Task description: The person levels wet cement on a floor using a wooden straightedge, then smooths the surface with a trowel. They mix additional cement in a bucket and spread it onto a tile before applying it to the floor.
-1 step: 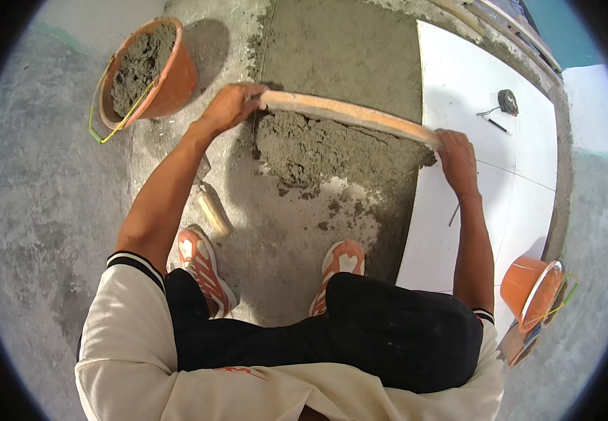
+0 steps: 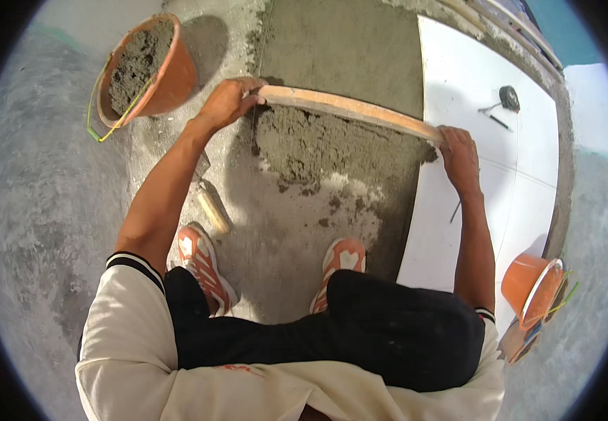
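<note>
A long pale wooden board (image 2: 349,105) spans a bed of grey mortar, smooth above it (image 2: 339,49) and rough and crumbly below it (image 2: 318,147). My left hand (image 2: 227,103) is closed on the board's left end. My right hand (image 2: 462,158) is closed on its right end, over the edge of the white tiles (image 2: 483,231). A trowel with a pale handle (image 2: 213,210) lies on the concrete below my left hand.
An orange bucket of mortar (image 2: 178,77) stands at upper left; another orange bucket (image 2: 525,281) is at lower right. A tape measure (image 2: 509,98) and black marker (image 2: 498,121) lie on the tiles. My shoes (image 2: 339,266) are below the mortar. Planks (image 2: 514,31) lie at top right.
The board and both my hands have moved slightly upward in the view, away from me, over the mortar.
</note>
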A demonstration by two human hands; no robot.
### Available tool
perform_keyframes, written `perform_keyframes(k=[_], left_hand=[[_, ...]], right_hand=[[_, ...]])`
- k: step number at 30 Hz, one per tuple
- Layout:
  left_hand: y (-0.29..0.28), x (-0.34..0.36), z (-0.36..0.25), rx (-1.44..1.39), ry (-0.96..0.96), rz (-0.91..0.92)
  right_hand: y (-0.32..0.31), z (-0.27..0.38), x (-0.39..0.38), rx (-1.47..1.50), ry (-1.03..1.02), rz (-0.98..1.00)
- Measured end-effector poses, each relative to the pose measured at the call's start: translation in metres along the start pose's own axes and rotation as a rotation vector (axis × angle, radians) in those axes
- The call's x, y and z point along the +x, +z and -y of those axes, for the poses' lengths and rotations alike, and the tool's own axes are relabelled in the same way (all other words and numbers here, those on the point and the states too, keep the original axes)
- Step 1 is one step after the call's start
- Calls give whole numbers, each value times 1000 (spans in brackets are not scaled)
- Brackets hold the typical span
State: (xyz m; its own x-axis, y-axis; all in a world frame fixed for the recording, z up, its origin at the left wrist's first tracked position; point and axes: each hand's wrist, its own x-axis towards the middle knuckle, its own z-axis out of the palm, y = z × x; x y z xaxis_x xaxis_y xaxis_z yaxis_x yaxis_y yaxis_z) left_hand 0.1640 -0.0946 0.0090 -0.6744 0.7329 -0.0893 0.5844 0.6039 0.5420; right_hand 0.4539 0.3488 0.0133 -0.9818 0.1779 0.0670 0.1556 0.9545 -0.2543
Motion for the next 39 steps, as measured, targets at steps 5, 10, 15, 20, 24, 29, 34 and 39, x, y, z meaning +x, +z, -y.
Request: perform_keyframes(k=[5, 10, 15, 20, 24, 29, 34, 39], left_hand=[[17, -16, 6, 71, 49, 63], [-4, 37, 26, 33, 2, -67], [-9, 94, 32, 55, -75, -2], [-6, 76, 31, 74, -80, 108], [11, 31, 16, 21, -18, 103], [17, -19, 10, 37, -6, 105], [17, -8, 14, 10, 106, -10], [3, 24, 23, 89, -33, 96]], right_hand=[[16, -9, -14, 28, -30, 48], [31, -39, 56, 2, -71, -91], [37, -58, 123, -16, -23, 4], [38, -55, 90, 14, -79, 0], [30, -42, 36, 15, -60, 66], [16, -2, -6, 53, -13, 114], [13, -8, 4, 11, -15, 84], [22, -12, 38, 56, -19, 61]])
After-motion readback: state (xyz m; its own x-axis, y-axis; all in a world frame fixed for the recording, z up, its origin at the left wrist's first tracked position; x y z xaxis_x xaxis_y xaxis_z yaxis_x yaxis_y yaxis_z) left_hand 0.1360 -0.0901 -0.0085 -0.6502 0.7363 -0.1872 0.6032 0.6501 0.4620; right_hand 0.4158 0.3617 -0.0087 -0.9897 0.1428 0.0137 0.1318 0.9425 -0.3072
